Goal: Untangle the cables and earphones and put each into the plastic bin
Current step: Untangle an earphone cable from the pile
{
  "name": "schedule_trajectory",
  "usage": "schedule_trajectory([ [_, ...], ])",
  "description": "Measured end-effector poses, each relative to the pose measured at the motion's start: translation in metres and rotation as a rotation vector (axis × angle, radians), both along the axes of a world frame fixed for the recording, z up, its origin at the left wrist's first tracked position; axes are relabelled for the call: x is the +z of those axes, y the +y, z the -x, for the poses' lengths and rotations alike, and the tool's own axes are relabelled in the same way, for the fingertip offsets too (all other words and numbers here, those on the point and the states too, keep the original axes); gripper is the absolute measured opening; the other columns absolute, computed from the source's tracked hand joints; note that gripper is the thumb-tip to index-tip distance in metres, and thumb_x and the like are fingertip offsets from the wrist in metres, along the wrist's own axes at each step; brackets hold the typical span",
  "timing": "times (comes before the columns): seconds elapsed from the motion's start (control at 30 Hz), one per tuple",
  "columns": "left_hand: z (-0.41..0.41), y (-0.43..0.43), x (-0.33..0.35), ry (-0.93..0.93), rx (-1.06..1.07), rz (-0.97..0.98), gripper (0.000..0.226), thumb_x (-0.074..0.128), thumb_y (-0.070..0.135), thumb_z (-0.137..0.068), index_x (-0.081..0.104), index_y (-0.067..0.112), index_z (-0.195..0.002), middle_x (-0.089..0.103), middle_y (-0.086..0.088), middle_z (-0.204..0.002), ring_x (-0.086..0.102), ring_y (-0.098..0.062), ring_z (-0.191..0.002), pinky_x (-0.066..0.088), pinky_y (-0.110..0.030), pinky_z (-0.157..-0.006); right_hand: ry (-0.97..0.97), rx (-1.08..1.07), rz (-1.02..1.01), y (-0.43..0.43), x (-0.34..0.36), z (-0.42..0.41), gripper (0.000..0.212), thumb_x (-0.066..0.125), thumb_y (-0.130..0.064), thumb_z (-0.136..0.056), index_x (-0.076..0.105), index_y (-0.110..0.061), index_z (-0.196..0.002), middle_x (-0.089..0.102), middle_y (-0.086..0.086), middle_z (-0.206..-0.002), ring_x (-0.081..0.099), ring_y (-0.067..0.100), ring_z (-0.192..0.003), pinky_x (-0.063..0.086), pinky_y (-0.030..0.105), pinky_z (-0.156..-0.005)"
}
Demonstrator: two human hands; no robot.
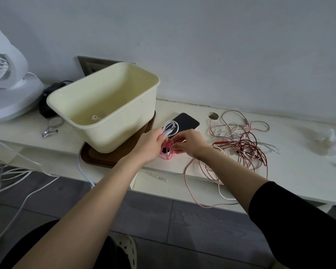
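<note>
Two hands meet near the desk's [291, 171] front edge: left hand [150, 144] pinches a coiled white cable [171, 127], right hand [190, 143] pinches the pink cable [166, 154] just beneath.

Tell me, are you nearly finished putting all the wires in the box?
Not yet. Done: only a small white piece lies in the plastic bin. In hand: the left hand holds a coiled white cable, and the right hand pinches a pink cable beside it. Left: a big tangle of pink, red and white cables sits on the table, right of the phone.
</note>
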State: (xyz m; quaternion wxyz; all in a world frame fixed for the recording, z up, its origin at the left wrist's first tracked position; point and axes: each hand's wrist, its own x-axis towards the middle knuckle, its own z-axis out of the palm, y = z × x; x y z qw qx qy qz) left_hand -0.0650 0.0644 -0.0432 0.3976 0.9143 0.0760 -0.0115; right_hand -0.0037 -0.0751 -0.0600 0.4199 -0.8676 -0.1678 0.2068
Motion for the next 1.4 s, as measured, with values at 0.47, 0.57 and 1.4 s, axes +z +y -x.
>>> schedule_trajectory([
  [0.47, -0.002, -0.001, -0.005, 0.001, -0.019, -0.065, 0.039, 0.042, 0.018, -0.100, 0.029, 0.018, -0.063, 0.044, 0.002, -0.063, 0.050, -0.028, -0.074, 0.026, -0.031, -0.058, 0.117, -0.068, -0.075, -0.004, -0.001, 0.004, 0.018, 0.063, -0.002, -0.087, 0.068, 0.002, -0.103, 0.067, 0.011, -0.088, 0.063, 0.007, -0.061, 0.054, 0.011, -0.062],
  [0.57, -0.001, 0.000, -0.004, 0.002, -0.022, -0.069, 0.038, 0.041, 0.019, -0.100, 0.030, 0.017, -0.064, 0.052, -0.006, -0.071, 0.049, -0.027, -0.074, 0.026, -0.031, -0.059, 0.096, -0.115, -0.072, -0.005, -0.002, 0.002, 0.014, 0.059, -0.001, -0.090, 0.068, 0.002, -0.100, 0.066, 0.011, -0.084, 0.061, 0.004, -0.054, 0.054, 0.012, -0.061],
  [1.4, -0.009, 0.001, -0.004, 0.011, 0.166, 0.218, 0.027, 0.034, 0.019, -0.102, 0.057, 0.009, -0.095, 0.065, -0.009, -0.115, 0.058, -0.024, -0.092, 0.044, -0.028, -0.078, 0.148, -0.287, -0.235, -0.009, 0.009, 0.019, 0.018, 0.033, -0.016, -0.100, 0.045, -0.007, -0.110, 0.051, 0.001, -0.081, 0.054, 0.012, -0.072, 0.049, 0.027, -0.073],
])
